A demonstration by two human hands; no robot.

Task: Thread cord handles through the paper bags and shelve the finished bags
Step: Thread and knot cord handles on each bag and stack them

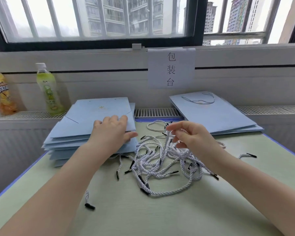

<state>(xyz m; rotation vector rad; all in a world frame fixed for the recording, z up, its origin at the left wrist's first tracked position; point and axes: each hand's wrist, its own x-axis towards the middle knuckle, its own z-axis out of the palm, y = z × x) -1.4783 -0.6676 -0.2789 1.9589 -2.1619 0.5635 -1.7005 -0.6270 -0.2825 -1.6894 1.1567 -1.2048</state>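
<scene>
Pinching twisted cords (160, 160), flat paper bags (92, 130)

I count two stacks of blue bags on my bench (160, 218): the left stack (92, 126), too many flat bags for me to number, and the right stack (216, 114), a few bags with one handle (199, 99) showing on top. Between them lies one tangle of cords (160, 159), too knotted to count, plus one stray cord (88, 200). On the sill stand two bottles, one yellow (2, 92) and one green (48, 91), and one paper sign (171, 68) hangs on the wall.
</scene>
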